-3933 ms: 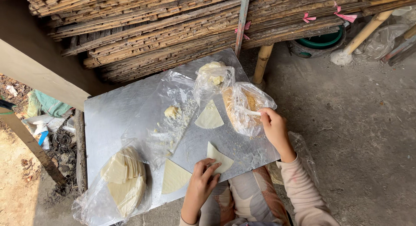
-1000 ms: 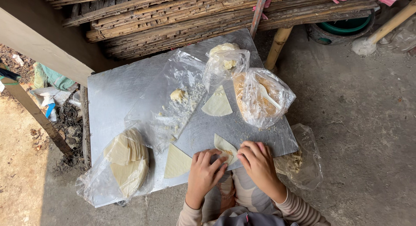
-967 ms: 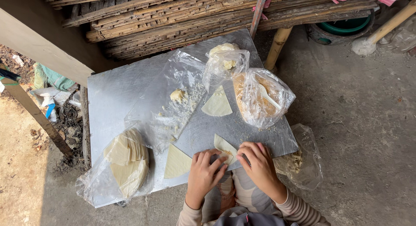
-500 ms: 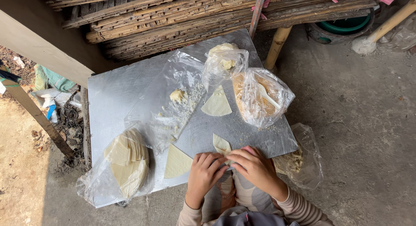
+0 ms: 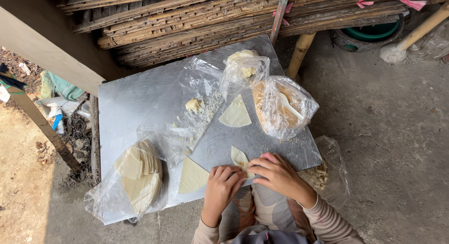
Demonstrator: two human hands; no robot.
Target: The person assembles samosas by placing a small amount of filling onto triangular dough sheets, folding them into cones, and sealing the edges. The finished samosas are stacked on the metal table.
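While both forearms are reaching up from the bottom edge, we're bringing the left hand (image 5: 222, 184) & right hand (image 5: 278, 175) together, palms down, over a pale folded wrapper (image 5: 239, 157). L fingers are curling, tips pressing its lower edge; R fingers are lying close together, pinching the same edge just beside them. The wrapper is sticking out beyond the fingertips on the metal sheet (image 5: 126, 104). A flat triangular wrapper (image 5: 191, 176) is lying just outside the L fingers.
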